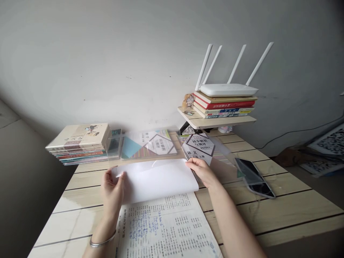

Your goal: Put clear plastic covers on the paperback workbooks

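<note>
The left hand [113, 191] and right hand [202, 172] are gripping opposite edges of a curled white sheet [158, 181], well apart. The sheet is resting on an open printed workbook [163, 229].

A sheet [156, 181] lies over my open workbook [166, 229] on the worktop [279, 215], a phone [254, 177] right, books [79, 145] behind left.
</note>
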